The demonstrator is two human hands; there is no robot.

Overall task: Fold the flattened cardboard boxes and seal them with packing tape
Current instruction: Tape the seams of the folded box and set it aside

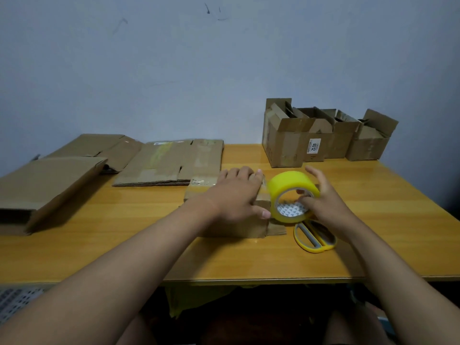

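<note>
Both forearms reach in: your left hand lies flat, fingers straight, pinning the box while your right hand curls round the glossy yellow tape roll.
Sealing looks underway, far from done: matte corrugated flats wait beyond your left hand, folded open-topped boxes beyond your right, yellow scissors just under it on the shiny wood surface.

Both bare forearms reach forward. The left hand lies flat, palm down, fingers straight. The right hand has its fingers curled in a grip.
</note>
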